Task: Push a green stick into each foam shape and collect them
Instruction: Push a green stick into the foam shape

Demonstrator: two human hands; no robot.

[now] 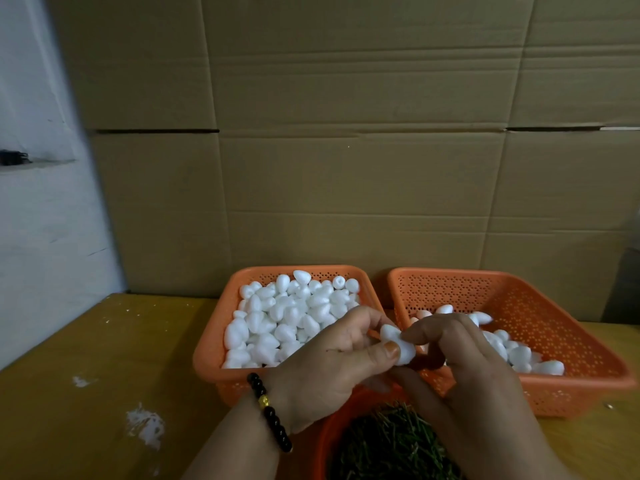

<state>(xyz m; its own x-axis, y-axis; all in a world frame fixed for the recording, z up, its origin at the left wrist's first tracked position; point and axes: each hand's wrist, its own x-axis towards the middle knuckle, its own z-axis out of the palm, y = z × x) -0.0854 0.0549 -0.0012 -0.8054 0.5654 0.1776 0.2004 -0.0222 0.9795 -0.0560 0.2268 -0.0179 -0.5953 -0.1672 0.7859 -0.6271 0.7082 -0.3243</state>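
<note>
Left hand (pixel 332 368) curled around a small white egg-shaped foam piece (pixel 398 346), thumb pressed on its near side, held above the gap between two baskets; right hand (pixel 460 362) meeting it from the other side, fingertips pinching at the foam's right end, whether a stick sits between them impossible to tell; black beaded bracelet with one gold bead (pixel 269 410) around the left wrist; perforated orange plastic basket on the left (pixel 211 355) heaped with white foam shapes (pixel 287 317); second perforated orange basket on the right (pixel 554 323) holding a thinner scatter of white foam pieces (pixel 519 355) along its near side; round orange tub (pixel 325 441) at the bottom edge, just below the hands, filled with thin green sticks (pixel 391 441); yellow worktop (pixel 104 358) under everything, flecked with white foam crumbs (pixel 145 424) at left; flattened brown cardboard sheets (pixel 346 150) standing behind the baskets.
</note>
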